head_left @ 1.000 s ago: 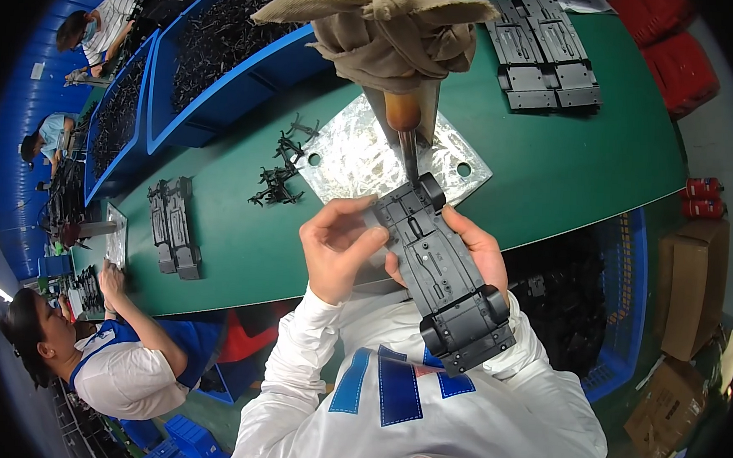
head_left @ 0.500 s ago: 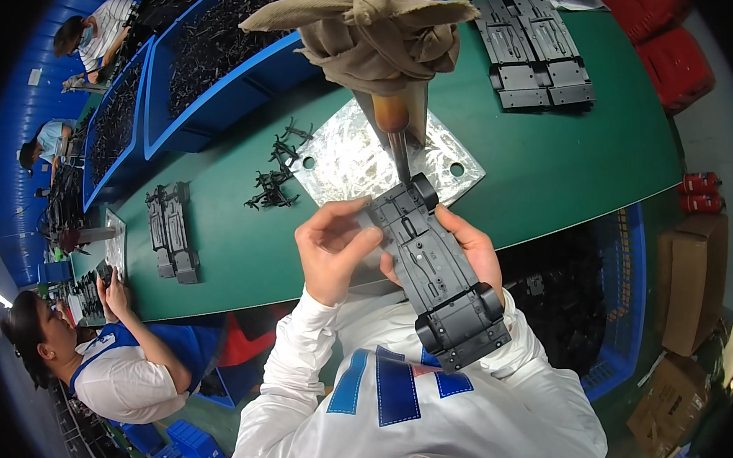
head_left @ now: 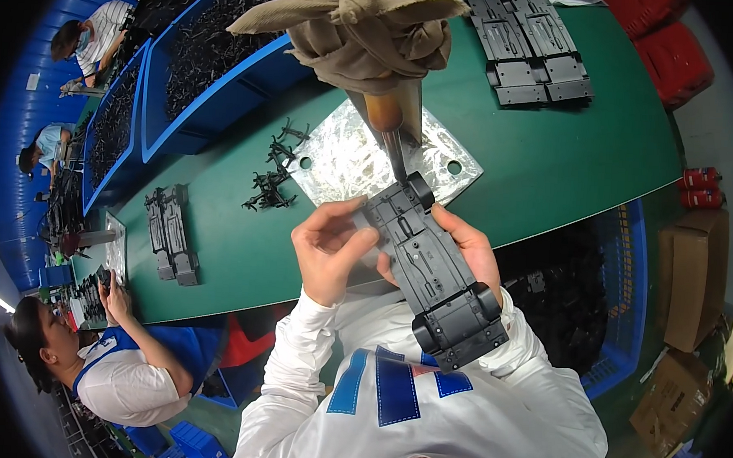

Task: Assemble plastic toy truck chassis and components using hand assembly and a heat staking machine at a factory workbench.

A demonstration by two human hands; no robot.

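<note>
A black plastic toy-car chassis (head_left: 431,271) slants between my hands, its far end raised to the tip of an upright heated tool (head_left: 395,151). The metal tip appears to touch the chassis near its far wheel arch. My left hand (head_left: 331,252) is closed at the chassis's left edge, thumb and fingers curled there; the fingertips are partly hidden. Along the right side, my right hand (head_left: 470,248) grips the chassis, with the thumb on the edge and the other fingers mostly underneath. Knotted beige cloth (head_left: 361,36) wraps the tool's upper part. Beneath it lies a shiny metal plate (head_left: 329,151).
Small black plastic parts (head_left: 273,185) lie left of the plate. More chassis rest at the far right (head_left: 528,50) and left (head_left: 169,234) of the green table (head_left: 555,165). Blue bins (head_left: 224,86) hold black parts. A co-worker (head_left: 131,374) sits at the left.
The whole view has shifted slightly. Both hands keep their hold on the chassis, and it stays at the tool's tip.
</note>
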